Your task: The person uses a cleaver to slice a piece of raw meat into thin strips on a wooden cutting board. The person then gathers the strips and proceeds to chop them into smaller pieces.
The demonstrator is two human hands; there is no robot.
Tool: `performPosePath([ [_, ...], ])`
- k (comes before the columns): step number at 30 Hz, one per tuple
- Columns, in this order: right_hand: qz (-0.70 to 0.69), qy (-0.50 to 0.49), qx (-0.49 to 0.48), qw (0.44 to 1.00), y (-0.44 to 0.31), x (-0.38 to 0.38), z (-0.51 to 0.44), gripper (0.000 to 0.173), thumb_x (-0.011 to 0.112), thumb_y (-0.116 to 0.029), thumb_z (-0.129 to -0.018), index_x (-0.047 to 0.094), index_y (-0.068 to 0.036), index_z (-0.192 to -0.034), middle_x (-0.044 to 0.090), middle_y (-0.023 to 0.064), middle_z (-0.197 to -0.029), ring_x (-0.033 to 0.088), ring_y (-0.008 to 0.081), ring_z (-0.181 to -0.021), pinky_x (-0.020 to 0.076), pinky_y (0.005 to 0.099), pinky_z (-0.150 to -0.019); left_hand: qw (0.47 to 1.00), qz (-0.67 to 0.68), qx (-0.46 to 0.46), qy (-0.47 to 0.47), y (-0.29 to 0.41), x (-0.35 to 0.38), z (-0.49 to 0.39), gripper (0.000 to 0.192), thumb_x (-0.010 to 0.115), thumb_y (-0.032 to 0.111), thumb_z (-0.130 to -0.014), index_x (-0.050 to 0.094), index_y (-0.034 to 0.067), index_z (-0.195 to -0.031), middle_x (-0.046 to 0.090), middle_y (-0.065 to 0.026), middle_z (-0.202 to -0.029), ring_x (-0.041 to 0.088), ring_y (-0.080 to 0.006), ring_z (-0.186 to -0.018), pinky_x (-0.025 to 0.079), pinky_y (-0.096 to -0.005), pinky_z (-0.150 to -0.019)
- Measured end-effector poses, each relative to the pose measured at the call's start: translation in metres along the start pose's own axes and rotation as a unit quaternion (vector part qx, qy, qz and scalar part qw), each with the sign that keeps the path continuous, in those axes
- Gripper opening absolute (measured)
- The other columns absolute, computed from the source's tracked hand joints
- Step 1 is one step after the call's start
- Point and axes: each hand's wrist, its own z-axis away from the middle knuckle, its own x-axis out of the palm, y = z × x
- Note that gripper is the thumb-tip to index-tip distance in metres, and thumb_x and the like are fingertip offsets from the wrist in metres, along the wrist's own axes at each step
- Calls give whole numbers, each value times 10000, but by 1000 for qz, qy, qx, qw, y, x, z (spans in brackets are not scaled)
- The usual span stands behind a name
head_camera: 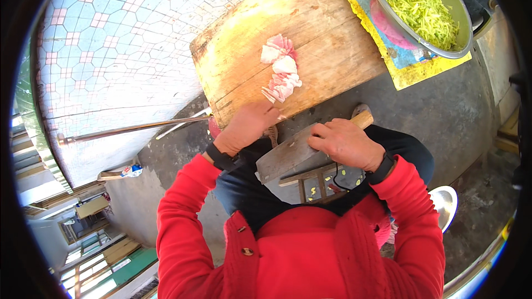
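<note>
My right hand (346, 143) grips a cleaver where its blade meets the handle. Its broad grey blade (286, 153) extends left over my lap, and the pale wooden handle (362, 120) sticks out past my fingers. At the near edge of a wooden cutting board (332, 54), my left hand (251, 122) is bent with its fingertips down. A small pale scrap (281, 117) shows beside those fingers; whether they pinch anything is hidden. Just beyond them, thin slices of pink and white raw meat (282, 68) overlap in a row on the board.
A metal basin (466, 45) of shredded green vegetable (417, 8) stands at upper right on a yellow-edged printed sheet (409, 75). A metal rod (137, 129) runs left of the board beside the tiled surface (124, 50). Below the cleaver is a wooden frame (311, 180) on the floor.
</note>
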Motion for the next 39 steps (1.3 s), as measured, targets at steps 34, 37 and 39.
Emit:
performPosePath([
  [34,9,-31,11,999,2,4,0,105,589,-106,-775,555,-114,-874,535,66,-853,620,255,-754,493,382,-684,994,-53,-65,63,-11,-4,-11,358,709,145,-769,606,101,-1109,576,-82,-1031,591,-296,-964,493,-396,-784],
  [37,10,-35,8,999,2,4,0,108,590,-104,-773,557,-109,-875,537,68,-851,623,259,-751,496,384,-683,995,-47,-58,68,-11,-7,-14,371,715,150,-765,602,95,-1114,573,-89,-1055,584,-307,-982,488,-405,-807],
  [39,7,-36,8,999,2,3,-1,110,591,-103,-772,558,-107,-876,540,68,-852,626,260,-755,497,385,-684,995,-39,-58,67,-12,-8,-15,375,717,153,-764,599,94,-1114,573,-91,-1057,583,-313,-981,486,-406,-812],
])
